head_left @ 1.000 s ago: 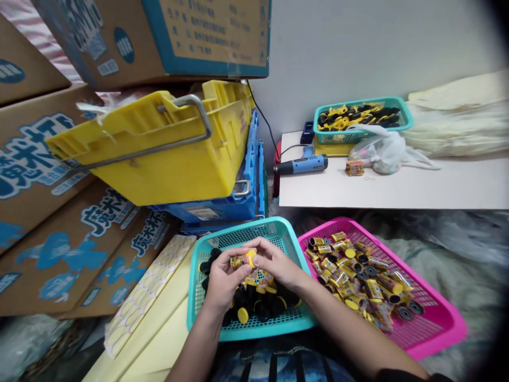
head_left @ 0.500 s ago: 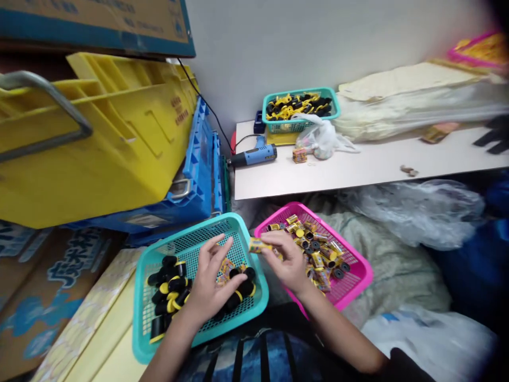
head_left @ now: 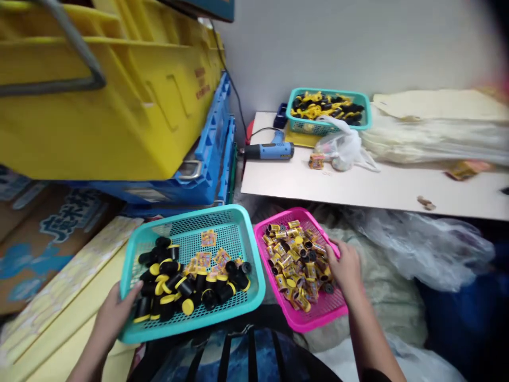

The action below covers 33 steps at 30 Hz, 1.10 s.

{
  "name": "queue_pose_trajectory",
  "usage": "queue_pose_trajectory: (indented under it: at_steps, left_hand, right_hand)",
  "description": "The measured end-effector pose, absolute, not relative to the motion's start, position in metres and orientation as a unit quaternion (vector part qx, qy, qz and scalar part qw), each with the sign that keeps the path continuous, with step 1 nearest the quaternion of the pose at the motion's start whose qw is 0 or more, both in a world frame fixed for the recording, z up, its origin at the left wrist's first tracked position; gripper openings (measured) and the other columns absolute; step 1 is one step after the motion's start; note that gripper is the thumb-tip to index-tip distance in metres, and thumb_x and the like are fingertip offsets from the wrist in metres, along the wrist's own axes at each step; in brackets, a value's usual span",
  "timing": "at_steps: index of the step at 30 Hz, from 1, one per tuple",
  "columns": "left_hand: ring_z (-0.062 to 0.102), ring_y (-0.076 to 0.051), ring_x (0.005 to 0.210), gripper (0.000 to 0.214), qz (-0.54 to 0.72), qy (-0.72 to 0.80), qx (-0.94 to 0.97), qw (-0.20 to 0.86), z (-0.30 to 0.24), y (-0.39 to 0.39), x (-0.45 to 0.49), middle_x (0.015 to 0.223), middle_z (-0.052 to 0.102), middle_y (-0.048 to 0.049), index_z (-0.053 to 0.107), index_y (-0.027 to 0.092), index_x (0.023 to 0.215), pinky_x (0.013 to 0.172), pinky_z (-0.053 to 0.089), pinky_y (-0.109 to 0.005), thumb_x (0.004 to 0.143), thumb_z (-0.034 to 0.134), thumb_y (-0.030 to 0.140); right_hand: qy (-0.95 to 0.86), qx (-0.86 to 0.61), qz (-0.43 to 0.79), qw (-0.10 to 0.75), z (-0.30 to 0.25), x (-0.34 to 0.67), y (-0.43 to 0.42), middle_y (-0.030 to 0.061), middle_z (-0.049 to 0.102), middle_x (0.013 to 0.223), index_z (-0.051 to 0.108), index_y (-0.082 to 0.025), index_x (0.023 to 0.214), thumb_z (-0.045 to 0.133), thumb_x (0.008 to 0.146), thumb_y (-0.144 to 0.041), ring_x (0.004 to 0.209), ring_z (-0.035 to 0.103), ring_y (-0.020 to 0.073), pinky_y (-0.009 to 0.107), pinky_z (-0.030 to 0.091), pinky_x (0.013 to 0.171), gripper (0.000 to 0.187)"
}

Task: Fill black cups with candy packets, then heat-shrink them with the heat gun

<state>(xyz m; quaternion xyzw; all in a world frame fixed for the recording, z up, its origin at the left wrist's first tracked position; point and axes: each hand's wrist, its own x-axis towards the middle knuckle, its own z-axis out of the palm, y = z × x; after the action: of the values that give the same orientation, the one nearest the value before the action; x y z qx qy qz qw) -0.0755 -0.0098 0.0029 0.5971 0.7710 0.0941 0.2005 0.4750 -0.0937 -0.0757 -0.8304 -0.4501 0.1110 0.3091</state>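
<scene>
My left hand (head_left: 113, 315) grips the near left rim of a teal basket (head_left: 238, 223) that holds several black and yellow caps (head_left: 178, 284) and small printed labels (head_left: 207, 239). My right hand (head_left: 345, 264) rests on the far right rim of a pink basket (head_left: 314, 317), its fingers curled over the edge beside the several small labelled cylinders (head_left: 296, 254) piled in it. Both baskets sit side by side in front of my lap.
A yellow crate (head_left: 115, 101) lies on blue crates (head_left: 210, 159) at the left, with cardboard boxes (head_left: 47, 233) below. A white table (head_left: 377, 185) carries a blue heat gun (head_left: 270, 151), a second teal basket (head_left: 328, 109), a plastic bag (head_left: 342, 148) and stacked cream sheets (head_left: 437, 127).
My right hand has put the labelled cylinder into the pink basket and moved to its far rim. My left hand has left the basket's contents and taken the teal basket's near left edge.
</scene>
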Motion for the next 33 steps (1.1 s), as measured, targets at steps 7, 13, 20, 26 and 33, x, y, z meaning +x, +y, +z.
queue_pose_trajectory:
  at_steps: [7, 13, 20, 26, 33]
  left_hand:
    - [0.060, -0.029, 0.111, 0.046, 0.210, 0.813, 0.469, 0.273, 0.004, -0.045, -0.057, 0.115, 0.068, -0.0086, 0.056, 0.018, 0.113, 0.097, 0.044, -0.038, 0.081, 0.044, 0.049]
    - [0.063, -0.029, 0.104, 0.050, 0.310, 0.840, 0.367, 0.251, 0.022, -0.079, -0.079, 0.109, 0.071, -0.0078, 0.058, 0.017, 0.112, 0.091, 0.047, -0.036, 0.079, 0.042, 0.051]
    - [0.060, -0.032, 0.112, 0.060, 0.309, 0.860, 0.331, 0.235, 0.022, -0.083, -0.164, 0.119, 0.066, -0.0096, 0.051, 0.017, 0.126, 0.096, 0.043, -0.041, 0.078, 0.042, 0.051]
    - [0.057, -0.030, 0.118, 0.059, 0.337, 0.780, 0.416, 0.324, -0.016, -0.063, -0.186, 0.127, 0.062, -0.0102, 0.049, 0.016, 0.129, 0.098, 0.042, -0.038, 0.081, 0.040, 0.049]
    - [0.064, -0.033, 0.104, 0.051, 0.260, 0.772, 0.453, 0.363, -0.018, -0.051, -0.173, 0.120, 0.065, -0.0141, 0.045, 0.018, 0.133, 0.085, 0.048, -0.042, 0.088, 0.035, 0.041]
  right_hand:
    - [-0.504, -0.595, 0.523, 0.344, -0.043, 0.345, -0.045, 0.0094, 0.045, 0.141, 0.048, -0.026, 0.135, 0.037, 0.087, -0.064, 0.133, 0.039, 0.0295, 0.051, 0.037, 0.106, 0.062]
    - [-0.550, -0.573, 0.506, 0.336, -0.013, 0.284, -0.001, 0.0062, 0.040, 0.145, 0.030, -0.027, 0.145, 0.049, 0.083, -0.062, 0.137, 0.032, 0.0292, 0.048, 0.030, 0.112, 0.073]
    - [-0.748, -0.492, 0.340, 0.289, -0.002, 0.198, 0.061, 0.0154, 0.040, 0.142, 0.041, -0.018, 0.138, 0.056, 0.082, -0.054, 0.134, 0.034, 0.0322, 0.055, 0.025, 0.111, 0.068]
    - [-0.851, -0.422, 0.246, 0.192, 0.009, 0.113, 0.068, 0.0114, 0.056, 0.123, 0.063, -0.023, 0.111, 0.052, 0.088, -0.041, 0.119, 0.045, 0.0300, 0.053, 0.032, 0.104, 0.032]
    - [-0.818, -0.530, 0.193, 0.109, -0.021, 0.049, 0.093, 0.0167, 0.060, 0.098, 0.064, -0.016, 0.099, 0.054, 0.085, -0.032, 0.096, 0.056, 0.0285, 0.043, 0.041, 0.091, 0.024]
